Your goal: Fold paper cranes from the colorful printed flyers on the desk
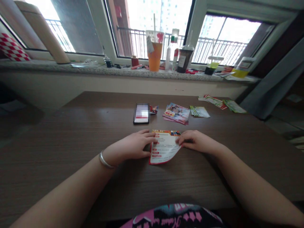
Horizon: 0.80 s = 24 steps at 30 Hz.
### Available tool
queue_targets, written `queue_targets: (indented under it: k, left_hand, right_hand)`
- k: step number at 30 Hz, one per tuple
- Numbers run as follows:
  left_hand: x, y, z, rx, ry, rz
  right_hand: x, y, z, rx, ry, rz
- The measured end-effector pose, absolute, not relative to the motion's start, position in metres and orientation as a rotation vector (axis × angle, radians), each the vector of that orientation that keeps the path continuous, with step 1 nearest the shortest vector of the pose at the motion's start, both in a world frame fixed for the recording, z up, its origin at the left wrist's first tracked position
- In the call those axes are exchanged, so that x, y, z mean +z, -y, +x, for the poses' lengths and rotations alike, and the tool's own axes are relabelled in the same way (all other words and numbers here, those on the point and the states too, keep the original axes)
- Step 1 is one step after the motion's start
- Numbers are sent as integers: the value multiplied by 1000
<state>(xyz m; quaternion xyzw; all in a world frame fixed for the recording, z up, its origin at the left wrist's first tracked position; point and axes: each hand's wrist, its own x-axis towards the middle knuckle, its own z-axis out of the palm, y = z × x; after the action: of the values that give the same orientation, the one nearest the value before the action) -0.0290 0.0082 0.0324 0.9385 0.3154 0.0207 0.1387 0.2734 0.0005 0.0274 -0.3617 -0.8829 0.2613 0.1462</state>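
Note:
A printed leaflet, white with red and orange marks, lies on the brown wooden table in front of me. My left hand rests on its left edge with fingers stretched flat over the paper. My right hand presses on its right edge, fingers curled down on the paper, and the lower right corner of the leaflet looks lifted or folded. A silver bangle sits on my left wrist.
Behind the leaflet lie a black phone, a small red wrapper, a stack of colourful leaflets and more flyers further right. On the window sill stand an orange drink cup, bottles and other cups.

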Motion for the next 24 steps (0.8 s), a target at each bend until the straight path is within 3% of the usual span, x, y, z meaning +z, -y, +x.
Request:
queue_targets:
  k: [7, 24]
  left_hand:
    - [32, 1, -21, 54, -800, 2761]
    - [26, 8, -4, 182, -992, 2669]
  right_hand:
    - [24, 1, 273, 821, 2412, -1086]
    - [-11, -2, 244, 468, 2122, -1459]
